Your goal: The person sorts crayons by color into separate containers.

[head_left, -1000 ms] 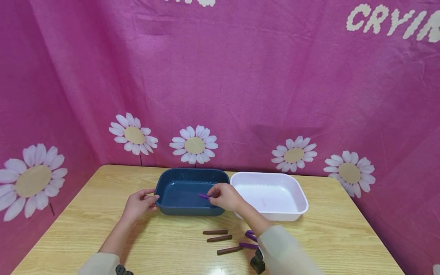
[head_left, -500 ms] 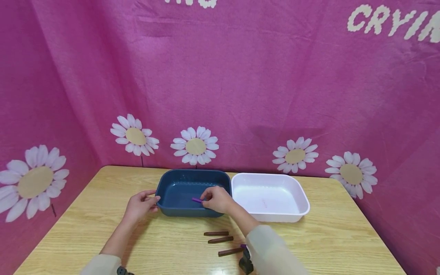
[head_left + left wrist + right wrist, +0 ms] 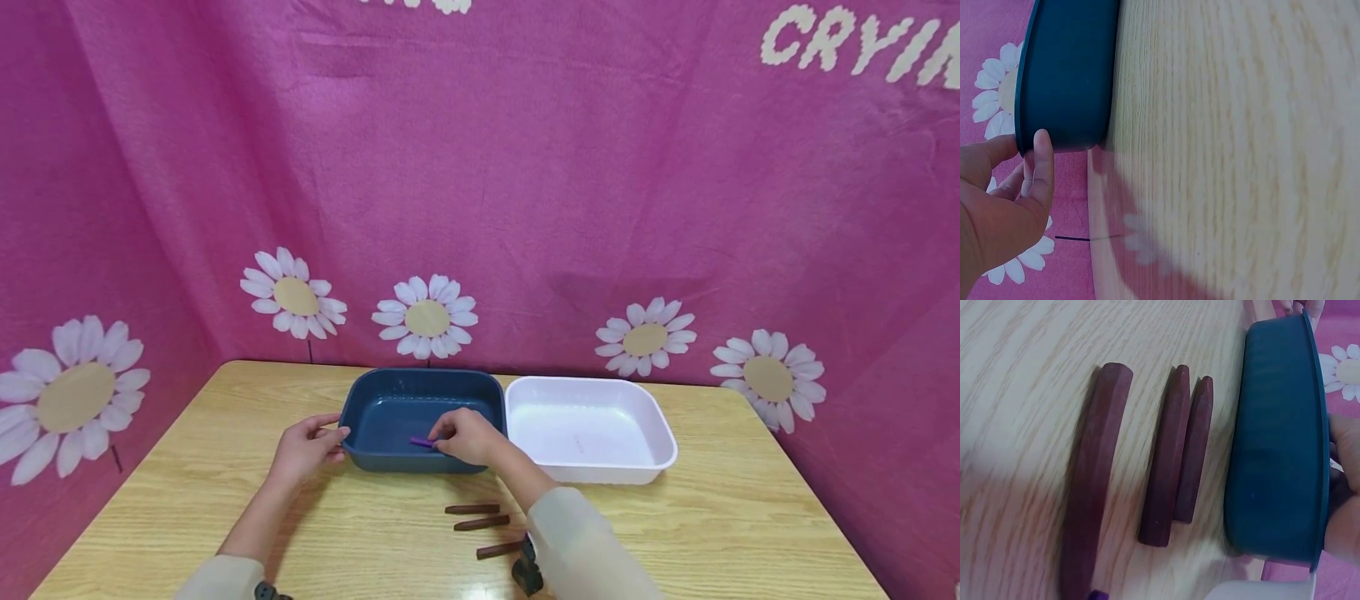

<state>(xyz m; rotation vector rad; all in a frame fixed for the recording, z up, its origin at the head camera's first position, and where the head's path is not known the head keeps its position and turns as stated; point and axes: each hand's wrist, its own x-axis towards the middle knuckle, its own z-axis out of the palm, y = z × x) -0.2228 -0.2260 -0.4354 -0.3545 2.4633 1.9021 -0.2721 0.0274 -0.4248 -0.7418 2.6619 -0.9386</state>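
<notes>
On my feed, the right hand (image 3: pixel 467 437), pinching a slim purple stick (image 3: pixel 421 442), has shifted slightly leftward inside the dark-blue, rounded, plastic-looking tray (image 3: pixel 420 462), release still pending, while the left hand (image 3: pixel 302 447) grips its left end.

The blue tray (image 3: pixel 408 462) and white tray (image 3: pixel 607 474) were smooth plastic. The table (image 3: pixel 360 533) was glossy wood; brown sticks (image 3: pixel 1166 462), dimly seen, seemed matt.

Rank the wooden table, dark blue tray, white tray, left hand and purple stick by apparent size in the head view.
1. Wooden table
2. Dark blue tray and white tray: too alike to rank
3. Left hand
4. Purple stick, partly hidden
</notes>
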